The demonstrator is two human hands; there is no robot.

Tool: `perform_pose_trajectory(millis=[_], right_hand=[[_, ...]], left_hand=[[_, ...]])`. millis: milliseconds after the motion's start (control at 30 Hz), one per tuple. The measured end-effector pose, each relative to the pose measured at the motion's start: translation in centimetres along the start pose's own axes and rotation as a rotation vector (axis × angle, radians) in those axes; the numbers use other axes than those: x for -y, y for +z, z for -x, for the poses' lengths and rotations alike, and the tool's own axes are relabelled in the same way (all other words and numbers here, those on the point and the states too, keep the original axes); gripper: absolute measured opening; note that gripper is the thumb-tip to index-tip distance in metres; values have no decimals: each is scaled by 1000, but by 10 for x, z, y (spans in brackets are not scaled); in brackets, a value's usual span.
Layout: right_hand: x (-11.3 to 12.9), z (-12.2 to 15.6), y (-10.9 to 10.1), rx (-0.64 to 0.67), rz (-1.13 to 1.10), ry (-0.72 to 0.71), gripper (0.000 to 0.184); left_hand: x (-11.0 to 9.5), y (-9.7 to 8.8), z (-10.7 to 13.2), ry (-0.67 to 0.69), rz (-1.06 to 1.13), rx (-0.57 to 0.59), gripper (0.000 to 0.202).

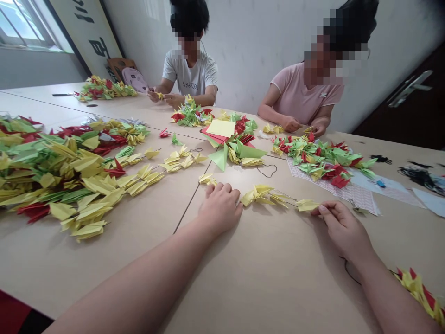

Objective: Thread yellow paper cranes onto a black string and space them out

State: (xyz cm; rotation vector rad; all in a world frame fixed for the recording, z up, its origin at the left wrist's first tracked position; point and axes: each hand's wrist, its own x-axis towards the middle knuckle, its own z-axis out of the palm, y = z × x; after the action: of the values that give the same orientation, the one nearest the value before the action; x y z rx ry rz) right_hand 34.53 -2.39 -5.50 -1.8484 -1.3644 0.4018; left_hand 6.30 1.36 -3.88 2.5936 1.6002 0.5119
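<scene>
My left hand [221,207] rests on the table with its fingers curled down over a thin string. Threaded beside it are folded yellow paper cranes [259,195], lying just right of my knuckles. Another yellow piece [207,179] sits just beyond the fingertips. My right hand [344,227] pinches the pointed end of a single yellow paper crane [306,205] at the line's right end. What else the fingers of my left hand cover is hidden. A dark cord [349,273] shows by my right wrist, near a red and yellow garland [422,292].
A big heap of paper cranes [69,171] covers the table's left. Paper squares [220,128] lie on a central pile. Two people [190,74] [306,97] sit opposite, handling yellow pieces. Another crane pile [323,155], printed sheets [368,197] and black cord [422,178] are at right.
</scene>
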Motion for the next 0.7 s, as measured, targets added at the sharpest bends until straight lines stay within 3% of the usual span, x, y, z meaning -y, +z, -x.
perform_pose_trajectory(millis=[100, 233, 367, 467, 567, 633, 700], right_hand=[[0, 0, 0, 25, -74, 55, 18], [2, -1, 0, -32, -206, 124, 19], [9, -1, 2, -125, -418, 202, 21], [14, 0, 2, -182, -464, 251, 20], [16, 0, 2, -200, -450, 280, 16], [15, 0, 2, -185, -427, 282, 13], [13, -1, 1, -164, -386, 286, 11]], left_hand=[[0, -2, 1, -22, -8, 5, 31], [2, -2, 0, -53, 28, -15, 45], [3, -2, -2, -144, 37, 8, 42], [0, -22, 1, -212, -23, 59, 43], [6, -57, 6, -253, -94, 139, 48], [19, -76, 9, -258, -97, 119, 54], [40, -80, 9, -224, -55, 78, 54]])
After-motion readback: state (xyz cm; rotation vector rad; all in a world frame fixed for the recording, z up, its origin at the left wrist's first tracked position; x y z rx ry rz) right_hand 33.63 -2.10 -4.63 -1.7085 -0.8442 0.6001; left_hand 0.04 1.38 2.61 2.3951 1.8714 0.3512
